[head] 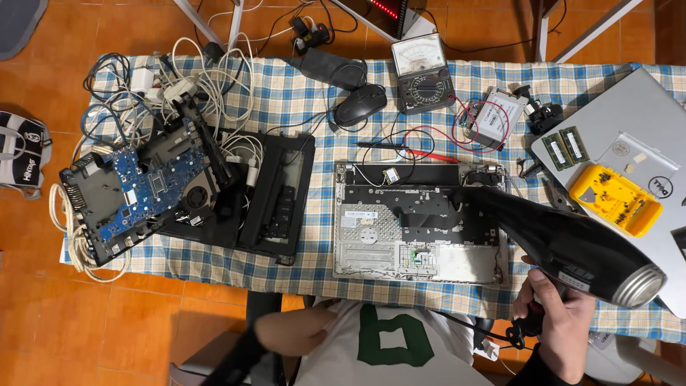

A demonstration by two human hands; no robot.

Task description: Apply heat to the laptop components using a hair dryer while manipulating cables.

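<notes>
Head view | right hand [561, 322] grip: one hair dryer [564, 239] | left grip unseen | two memory sticks [564, 148]

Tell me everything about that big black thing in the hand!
It is a hair dryer, glossy black plastic with a ribbed silver ring at its wide back end. The right hand grips its handle near the table's front edge. Its narrow nozzle points left, over the opened grey laptop shell on the checked cloth. A black cord hangs below the hand.
</notes>
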